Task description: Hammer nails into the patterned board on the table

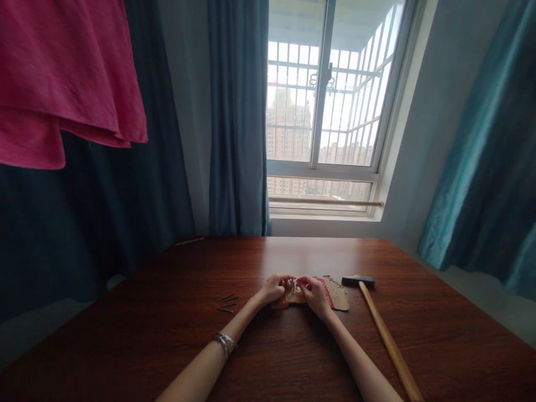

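Note:
Both my hands meet over a small tan cardboard piece [338, 295] with a red strip, lying on the brown wooden table [176, 329]. My left hand [273, 288] is curled, fingers closed at the piece's left end, where a row of thin metal nails seems to stand. My right hand [314, 293] pinches at the same spot, fingers pressed together. What each pinch holds is too small to make out. A bracelet sits on my left wrist.
A hammer [383, 329] with a black head and long wooden handle lies right of my hands. Several loose nails [226, 302] lie to the left. Beyond the table are a window and blue curtains; pink cloth hangs upper left.

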Demonstrator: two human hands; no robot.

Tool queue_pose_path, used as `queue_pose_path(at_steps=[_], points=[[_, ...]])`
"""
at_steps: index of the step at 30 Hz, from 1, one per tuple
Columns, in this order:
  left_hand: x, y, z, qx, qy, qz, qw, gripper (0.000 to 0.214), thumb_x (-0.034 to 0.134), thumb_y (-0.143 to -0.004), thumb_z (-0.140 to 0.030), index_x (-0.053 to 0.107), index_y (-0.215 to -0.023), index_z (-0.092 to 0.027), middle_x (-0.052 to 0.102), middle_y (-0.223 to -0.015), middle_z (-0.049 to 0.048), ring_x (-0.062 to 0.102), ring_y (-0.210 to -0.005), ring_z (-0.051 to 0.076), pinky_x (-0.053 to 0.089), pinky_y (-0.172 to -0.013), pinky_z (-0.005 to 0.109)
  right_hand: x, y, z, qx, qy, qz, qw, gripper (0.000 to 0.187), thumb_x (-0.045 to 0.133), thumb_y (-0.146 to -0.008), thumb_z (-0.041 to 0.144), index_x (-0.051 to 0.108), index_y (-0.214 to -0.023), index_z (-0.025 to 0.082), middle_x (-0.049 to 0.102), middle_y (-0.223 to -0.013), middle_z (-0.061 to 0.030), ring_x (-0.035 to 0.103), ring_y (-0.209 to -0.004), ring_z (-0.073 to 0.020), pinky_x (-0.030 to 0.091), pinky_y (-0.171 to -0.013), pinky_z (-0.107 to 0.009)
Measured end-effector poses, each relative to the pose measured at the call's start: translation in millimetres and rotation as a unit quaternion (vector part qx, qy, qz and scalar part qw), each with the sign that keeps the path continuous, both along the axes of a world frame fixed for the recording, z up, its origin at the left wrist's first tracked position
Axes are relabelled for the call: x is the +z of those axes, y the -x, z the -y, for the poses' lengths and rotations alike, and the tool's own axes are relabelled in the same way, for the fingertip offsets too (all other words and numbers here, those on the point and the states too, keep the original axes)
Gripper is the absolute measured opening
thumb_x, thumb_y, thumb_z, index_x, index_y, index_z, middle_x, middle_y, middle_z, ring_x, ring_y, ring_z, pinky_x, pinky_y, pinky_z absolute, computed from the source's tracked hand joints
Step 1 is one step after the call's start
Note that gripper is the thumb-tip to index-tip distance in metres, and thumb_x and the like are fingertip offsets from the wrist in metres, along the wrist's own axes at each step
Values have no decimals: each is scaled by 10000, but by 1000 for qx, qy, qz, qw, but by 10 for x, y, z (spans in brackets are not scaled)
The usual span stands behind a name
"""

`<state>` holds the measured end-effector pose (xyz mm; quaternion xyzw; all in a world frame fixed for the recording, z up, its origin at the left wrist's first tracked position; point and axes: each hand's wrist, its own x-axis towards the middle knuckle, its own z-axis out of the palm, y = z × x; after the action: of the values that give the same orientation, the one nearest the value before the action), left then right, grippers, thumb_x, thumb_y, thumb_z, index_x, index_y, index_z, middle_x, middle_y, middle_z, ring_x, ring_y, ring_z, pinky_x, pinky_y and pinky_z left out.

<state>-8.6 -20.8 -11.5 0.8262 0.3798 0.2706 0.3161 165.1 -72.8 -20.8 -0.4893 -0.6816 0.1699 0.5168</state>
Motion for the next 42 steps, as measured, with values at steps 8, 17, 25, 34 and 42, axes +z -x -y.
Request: queue_pose_path(at_steps=[8,17,25,34,42], points=[[3,-4,5,-17,-21,18,999,594,403,-559,-45,677,-1072,-167,699,-954,14,581,-810,153,446,-735,215,-1,-4,4,-3,-3,5,1000,216,504,-801,270,710,-783,205,713,-729,-31,634,-675,-174,467,-617,-246],[-24,-8,5,6,-33,0,999,540,439,-609,-70,666,-1090,-162,692,-932,22,568,-764,143,444,-720,217,-19,-16,-7,-4,-6,14,1000,223,509,-801,264,720,-847,211,710,-730,-26,621,-655,-169,448,-618,-245],[54,-39,78,-3,-21,4,1000,475,508,-627,-92,636,-1080,-144,657,-854,9,531,-692,115,425,-640,195,-34,-17,-7,6,-13,25,1000,212,515,-808,240,718,-865,215,706,-752,-31,616,-695,-173,437,-643,-249],[96,-32,85,-30,-7,27,999,460,481,-615,-70,583,-1057,-152,632,-829,-10,529,-687,106,410,-630,183,-63,-35,-24,11,-11,26,1000,199,522,-817,240,715,-856,212,696,-758,-35,597,-684,-172,424,-641,-258],[53,-21,55,-20,-13,20,1000,481,459,-606,-67,576,-1063,-161,631,-825,-16,531,-698,114,405,-637,192,-109,-50,-58,12,-6,15,1000,208,508,-815,228,706,-876,206,683,-751,-35,602,-691,-173,437,-636,-255]])
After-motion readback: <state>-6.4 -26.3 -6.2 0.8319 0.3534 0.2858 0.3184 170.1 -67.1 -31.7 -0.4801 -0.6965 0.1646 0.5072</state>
